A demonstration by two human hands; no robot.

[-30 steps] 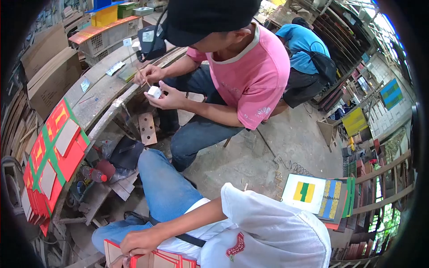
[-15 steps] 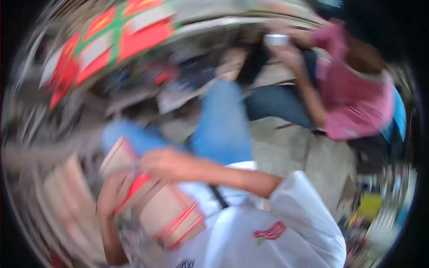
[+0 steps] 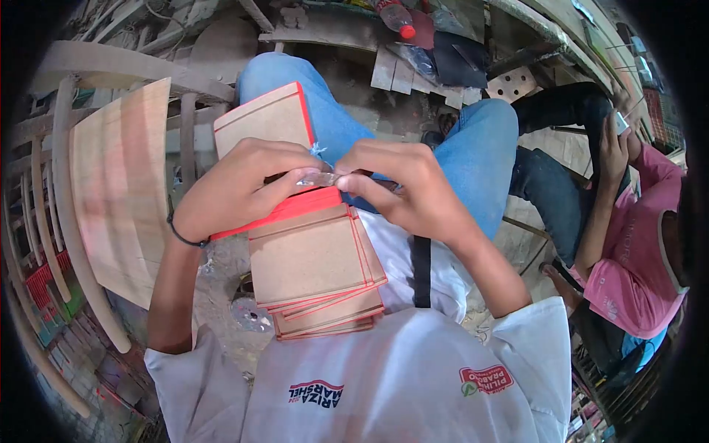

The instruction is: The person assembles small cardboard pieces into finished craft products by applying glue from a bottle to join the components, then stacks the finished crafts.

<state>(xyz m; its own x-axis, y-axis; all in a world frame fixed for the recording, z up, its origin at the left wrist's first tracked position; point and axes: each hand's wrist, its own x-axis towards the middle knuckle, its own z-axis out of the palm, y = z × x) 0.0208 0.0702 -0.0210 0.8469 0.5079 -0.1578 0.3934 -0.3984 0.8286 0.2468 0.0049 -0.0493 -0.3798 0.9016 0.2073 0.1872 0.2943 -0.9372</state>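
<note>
Both hands meet over the lap. My left hand (image 3: 255,181) pinches one end of a small shiny, clear strip (image 3: 319,179). The strip's other end is pinched by my right hand (image 3: 395,181). Just below the fingers lies a red-edged piece (image 3: 299,203), partly under my left hand. A brown board with red edging (image 3: 266,118) rests on the left thigh, beyond my left hand. Nearer my body sits a stack of brown boards with red edges (image 3: 314,258), slightly fanned. A light blue tuft (image 3: 317,150) shows between the hands.
On the right sits a person in a pink shirt (image 3: 635,251), holding a small pale object (image 3: 621,122). At the left stand a wooden panel (image 3: 122,192) and a curved wooden frame (image 3: 66,184). A bottle with a red cap (image 3: 397,18) lies ahead.
The view has turned, so the boards and hands appear nearer the middle and the person in pink farther right and lower. The red and green cloth has left the view.
</note>
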